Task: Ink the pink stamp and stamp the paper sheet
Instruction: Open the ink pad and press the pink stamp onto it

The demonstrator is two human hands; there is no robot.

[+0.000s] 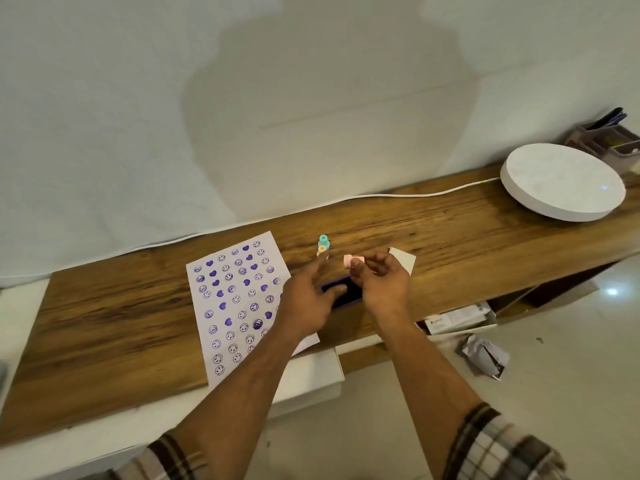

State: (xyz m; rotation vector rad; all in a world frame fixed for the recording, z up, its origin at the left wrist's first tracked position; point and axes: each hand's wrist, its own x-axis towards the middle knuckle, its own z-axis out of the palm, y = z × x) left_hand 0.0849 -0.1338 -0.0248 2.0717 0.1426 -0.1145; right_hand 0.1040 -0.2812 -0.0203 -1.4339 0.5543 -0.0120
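- pinching the pink stamp (pixel 353 261) between thumb and fingertips, the right hand (pixel 382 289) is curled closed around it, held up just above the wooden table (pixel 450 233).
- the stamp lies sideways in the grip, at the far left tip of the right hand, not touching the pad or the paper.
- the left hand (pixel 308 299) is spread loosely open, gripping nothing; its thumb rests on the near left part of the purple ink pad (pixel 343 292), and its fingers reach toward the far side.
- the ink pad sits on the table between the two hands, below and slightly nearer than the stamp, partly covered by both hands.
- the paper sheet (pixel 239 303) lies flat to the left of the pad, its right edge under the left hand and forearm; it is filled with purple smiley and heart prints.
- a teal stamp (pixel 323 241) and an orange stamp (pixel 322 250) stand just beyond the left fingertips.
- a small white card (pixel 403 259) lies just right of the right hand, on its far side.
- a white round disc (pixel 561 183) sits well apart at the far right, with a white cable (pixel 398 195) running along the table's far edge.
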